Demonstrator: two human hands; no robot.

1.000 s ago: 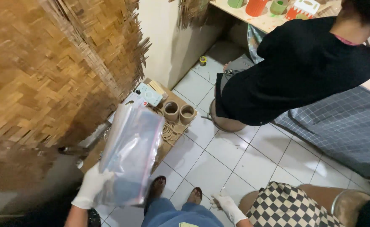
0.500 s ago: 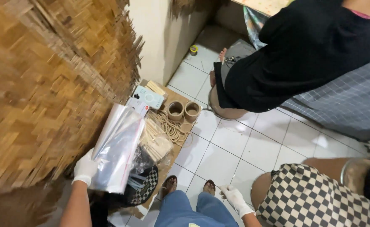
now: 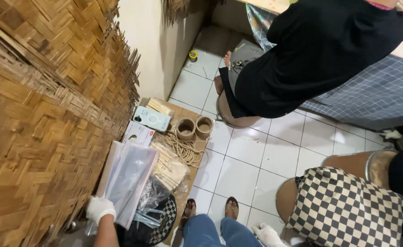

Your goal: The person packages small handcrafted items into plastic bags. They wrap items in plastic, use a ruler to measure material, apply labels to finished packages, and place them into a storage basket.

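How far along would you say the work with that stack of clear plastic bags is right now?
Done: nothing visibly finished; no filled bag shows. In hand: the gloved left hand grips the stack of clear plastic bags by its lower end, above the cardboard sheet. The gloved right hand hangs empty by the knee. Left: the wooden sticks, rope and two cardboard rolls lie untouched.
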